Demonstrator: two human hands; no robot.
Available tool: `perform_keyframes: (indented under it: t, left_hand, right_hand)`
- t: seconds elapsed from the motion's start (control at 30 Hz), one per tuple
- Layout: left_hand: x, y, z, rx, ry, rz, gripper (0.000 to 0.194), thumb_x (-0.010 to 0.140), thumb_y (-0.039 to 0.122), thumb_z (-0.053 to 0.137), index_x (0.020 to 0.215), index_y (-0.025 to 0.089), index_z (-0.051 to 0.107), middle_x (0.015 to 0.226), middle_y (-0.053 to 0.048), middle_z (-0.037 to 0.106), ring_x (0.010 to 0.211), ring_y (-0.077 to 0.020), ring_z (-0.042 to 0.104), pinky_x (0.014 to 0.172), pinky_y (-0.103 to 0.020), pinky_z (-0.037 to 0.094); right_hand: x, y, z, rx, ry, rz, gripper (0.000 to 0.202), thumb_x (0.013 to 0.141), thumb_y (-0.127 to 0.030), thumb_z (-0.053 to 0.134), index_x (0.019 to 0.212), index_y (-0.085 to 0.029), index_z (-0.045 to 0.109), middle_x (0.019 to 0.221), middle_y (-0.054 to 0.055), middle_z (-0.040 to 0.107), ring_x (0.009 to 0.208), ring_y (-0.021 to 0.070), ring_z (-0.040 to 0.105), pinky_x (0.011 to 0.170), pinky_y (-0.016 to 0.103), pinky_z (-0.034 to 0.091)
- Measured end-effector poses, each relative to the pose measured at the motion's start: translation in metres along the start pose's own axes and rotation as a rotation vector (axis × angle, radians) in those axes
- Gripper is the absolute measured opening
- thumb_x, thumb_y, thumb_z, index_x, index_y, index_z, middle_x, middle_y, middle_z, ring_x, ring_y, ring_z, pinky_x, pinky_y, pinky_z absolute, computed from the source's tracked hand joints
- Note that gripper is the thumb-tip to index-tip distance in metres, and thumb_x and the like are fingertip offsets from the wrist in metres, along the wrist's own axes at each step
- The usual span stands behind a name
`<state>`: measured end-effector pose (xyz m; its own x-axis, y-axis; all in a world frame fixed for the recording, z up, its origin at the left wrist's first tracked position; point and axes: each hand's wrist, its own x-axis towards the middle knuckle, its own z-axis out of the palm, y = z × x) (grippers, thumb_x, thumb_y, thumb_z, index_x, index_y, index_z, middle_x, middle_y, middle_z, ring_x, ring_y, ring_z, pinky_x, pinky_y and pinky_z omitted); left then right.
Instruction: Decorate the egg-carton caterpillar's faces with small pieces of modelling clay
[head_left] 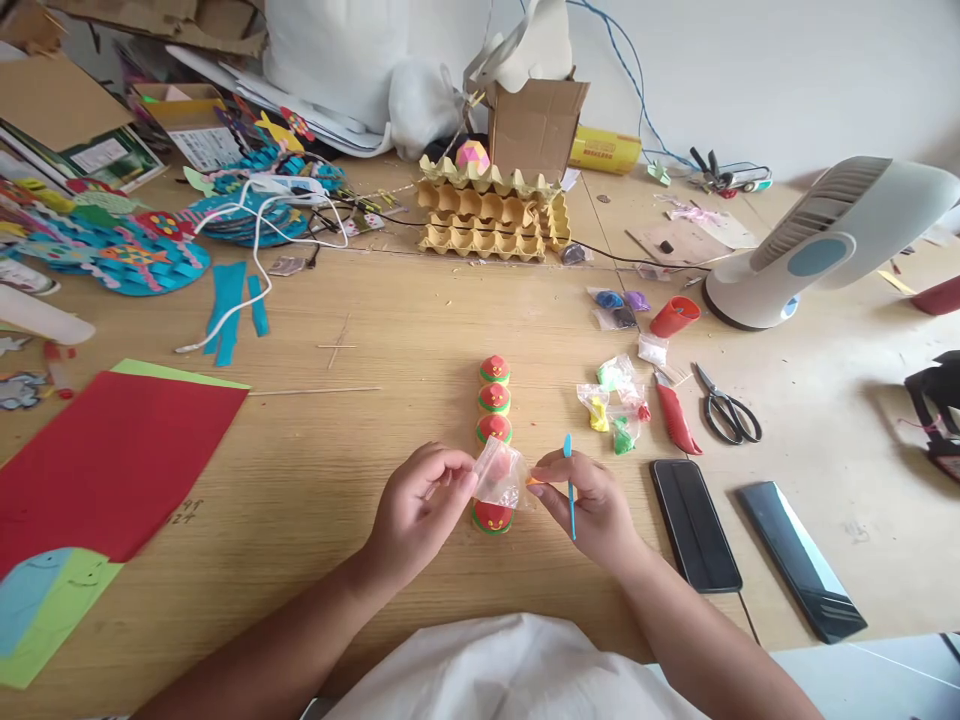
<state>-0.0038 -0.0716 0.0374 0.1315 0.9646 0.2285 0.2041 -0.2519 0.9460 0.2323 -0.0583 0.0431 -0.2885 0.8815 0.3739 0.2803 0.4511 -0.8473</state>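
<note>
My left hand (422, 500) pinches the edge of a small clear plastic bag (499, 476) between thumb and fingers. In my right hand (589, 500) is a thin blue modelling tool (570, 490), standing nearly upright between the fingers. A bit of orange clay (534, 480) shows at the tips of the same hand's thumb and finger, beside the bag. Beneath the bag runs a row of egg-carton cups (494, 399) topped with red clay, edged in green and bearing small yellow faces. The bag partly covers the cups in the row's nearer half.
Right of the row lie bags of coloured clay (616, 400), a red cutter (678, 415), scissors (727, 408) and a black phone (696, 525). A fan (817, 245) stands behind them. Egg cartons (487, 215) sit at the back; red paper (127, 455) lies left.
</note>
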Motion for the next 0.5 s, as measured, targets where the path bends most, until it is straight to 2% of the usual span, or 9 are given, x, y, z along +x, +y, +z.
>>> perform_keyframes:
  t: [0.1, 0.23, 0.3, 0.4, 0.5]
  left_hand:
    - [0.0, -0.002, 0.004, -0.013, -0.029, -0.042, 0.014, 0.1, 0.026, 0.06, 0.09, 0.018, 0.066, 0.079, 0.0, 0.06, 0.07, -0.0123, 0.054, 0.064, -0.024, 0.044]
    - [0.001, -0.003, 0.006, -0.011, -0.042, 0.005, 0.011, 0.099, 0.022, 0.062, 0.089, 0.018, 0.064, 0.078, 0.0, 0.059, 0.069, -0.0114, 0.052, 0.063, -0.024, 0.043]
    - [0.001, -0.001, 0.006, 0.0, -0.049, 0.034, 0.011, 0.098, 0.021, 0.062, 0.087, 0.018, 0.064, 0.076, 0.001, 0.058, 0.068, -0.0114, 0.052, 0.064, -0.024, 0.043]
    - [0.001, 0.003, 0.005, -0.004, -0.071, 0.048, 0.011, 0.098, 0.02, 0.062, 0.087, 0.018, 0.065, 0.076, 0.0, 0.059, 0.07, -0.0118, 0.054, 0.066, -0.024, 0.045]
    - [0.001, 0.006, 0.005, -0.013, -0.113, 0.018, 0.007, 0.097, 0.02, 0.062, 0.094, 0.019, 0.068, 0.083, -0.002, 0.065, 0.074, -0.0128, 0.058, 0.068, -0.024, 0.048]
  right_hand:
    - [-0.002, 0.004, -0.004, 0.06, 0.007, 0.1, 0.006, 0.095, -0.026, 0.07, 0.1, -0.024, 0.067, 0.094, 0.006, 0.075, 0.086, 0.0195, 0.072, 0.08, 0.035, 0.059]
    - [-0.006, 0.005, -0.005, 0.296, -0.029, 0.211, 0.037, 0.091, -0.043, 0.076, 0.121, -0.026, 0.064, 0.108, 0.008, 0.074, 0.097, 0.0207, 0.071, 0.085, 0.035, 0.06]
    - [-0.009, 0.005, -0.001, 0.332, -0.053, 0.237, 0.036, 0.089, -0.044, 0.078, 0.117, -0.025, 0.067, 0.104, 0.007, 0.075, 0.092, 0.0194, 0.071, 0.082, 0.032, 0.059]
    - [-0.014, 0.005, 0.004, 0.304, -0.072, 0.276, 0.018, 0.094, -0.038, 0.073, 0.099, -0.022, 0.07, 0.088, 0.004, 0.074, 0.078, 0.0162, 0.068, 0.074, 0.029, 0.055]
    - [-0.015, 0.004, 0.005, 0.285, -0.063, 0.292, 0.016, 0.096, -0.037, 0.069, 0.094, -0.021, 0.07, 0.082, 0.003, 0.071, 0.072, 0.0149, 0.064, 0.067, 0.028, 0.052]
